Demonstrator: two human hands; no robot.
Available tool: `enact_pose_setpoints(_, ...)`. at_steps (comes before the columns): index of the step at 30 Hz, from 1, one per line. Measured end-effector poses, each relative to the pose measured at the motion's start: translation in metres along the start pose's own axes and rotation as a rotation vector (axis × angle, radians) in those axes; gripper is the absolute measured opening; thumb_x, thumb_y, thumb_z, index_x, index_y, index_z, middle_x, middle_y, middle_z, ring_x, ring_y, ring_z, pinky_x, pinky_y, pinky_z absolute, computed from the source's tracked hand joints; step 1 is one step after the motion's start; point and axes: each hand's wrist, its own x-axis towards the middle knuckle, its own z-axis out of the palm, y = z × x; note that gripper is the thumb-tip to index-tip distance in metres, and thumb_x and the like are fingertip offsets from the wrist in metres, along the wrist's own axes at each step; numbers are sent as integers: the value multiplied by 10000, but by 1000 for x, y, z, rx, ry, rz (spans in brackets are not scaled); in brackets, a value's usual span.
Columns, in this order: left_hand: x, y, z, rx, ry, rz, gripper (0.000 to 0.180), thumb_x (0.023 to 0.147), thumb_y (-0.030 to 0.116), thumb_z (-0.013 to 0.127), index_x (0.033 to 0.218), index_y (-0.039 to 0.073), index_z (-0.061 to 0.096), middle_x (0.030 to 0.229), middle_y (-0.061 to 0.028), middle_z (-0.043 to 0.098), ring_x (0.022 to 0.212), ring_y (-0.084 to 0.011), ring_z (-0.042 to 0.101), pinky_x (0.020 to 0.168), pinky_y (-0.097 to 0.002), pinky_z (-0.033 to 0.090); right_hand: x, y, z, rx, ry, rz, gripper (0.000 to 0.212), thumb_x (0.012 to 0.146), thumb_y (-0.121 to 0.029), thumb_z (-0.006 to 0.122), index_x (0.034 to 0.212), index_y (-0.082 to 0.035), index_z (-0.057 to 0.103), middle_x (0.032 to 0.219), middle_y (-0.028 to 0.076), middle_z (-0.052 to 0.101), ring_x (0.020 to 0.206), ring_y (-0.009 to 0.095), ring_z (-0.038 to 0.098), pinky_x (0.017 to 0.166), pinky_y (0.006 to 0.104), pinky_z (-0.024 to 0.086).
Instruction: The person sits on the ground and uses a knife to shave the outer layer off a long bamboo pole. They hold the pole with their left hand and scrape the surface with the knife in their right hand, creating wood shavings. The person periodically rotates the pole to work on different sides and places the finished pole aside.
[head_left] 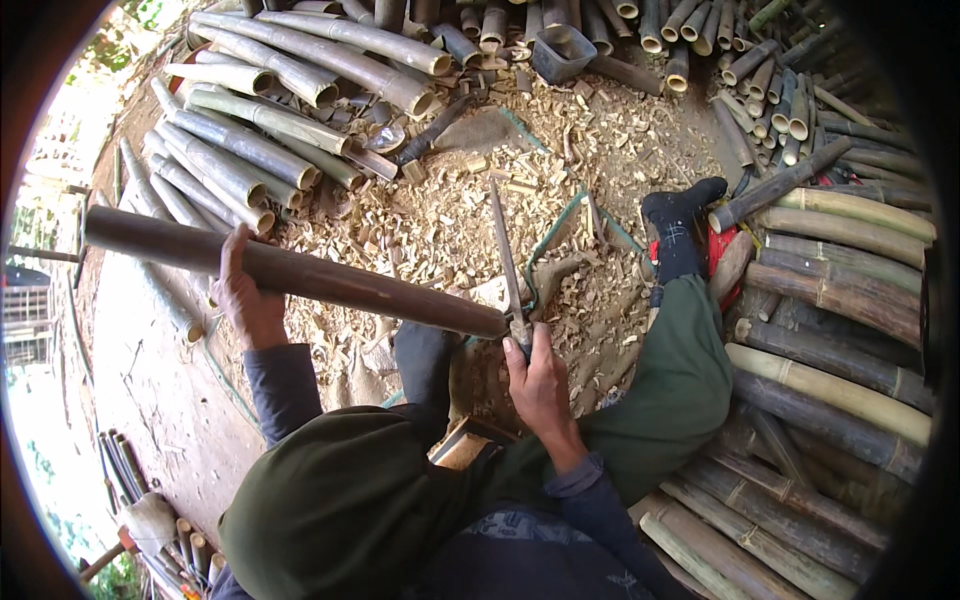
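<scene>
A long dark brown bamboo tube (370, 286) lies slantwise before me, its left end higher in the picture. My left hand (250, 298) is closed around it left of the middle. In my right hand (540, 390) is a knife (508, 255) with a long, narrow blade pointing away from me. My fingers wrap its handle, and the thumb lies along it. The tube's right end comes right beside the base of the blade; whether they touch I cannot tell.
Pale wood chips (440, 225) cover the ground between my outstretched legs. Bamboo poles (330, 60) are heaped at the far left, with cut tubes (690, 25) at the far right. A dark plastic tub (562, 52) stands among them. More bamboo (840, 375) is stacked close on my right.
</scene>
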Motion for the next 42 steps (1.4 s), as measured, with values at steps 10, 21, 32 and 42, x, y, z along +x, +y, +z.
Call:
enact_pose_setpoints(10,3,7,9,24,-9,57,269,829,141,868,983,-27,725,846,-112,693,697,-229,693,655,-379,611,-5,35,37,-111,-58,129,326,1053,-290,604,1209,-26,493,901,306,689,851,531,677,658,582,524)
enact_pose_setpoints(21,-4,5,13,139,11,55,271,883,190,811,1052,20,685,883,-96,675,775,-234,687,736,-399,602,-1,19,27,-171,-86,128,328,1050,-267,602,1215,-3,498,891,299,699,863,494,694,650,542,517)
enact_pose_setpoints(32,-8,11,-1,39,-212,80,347,901,133,788,1177,-28,653,953,-137,698,852,-242,699,801,-395,595,-2,-9,11,-14,9,25,406,1057,-320,585,1266,14,488,938,315,695,833,518,692,680,608,520)
enact_pose_setpoints(42,-24,26,8,62,56,141,293,852,149,874,968,-12,658,853,-121,696,721,-249,702,697,-381,605,8,-41,-7,35,-46,-2,291,1060,-268,585,1168,-14,493,884,297,679,859,523,671,656,594,509)
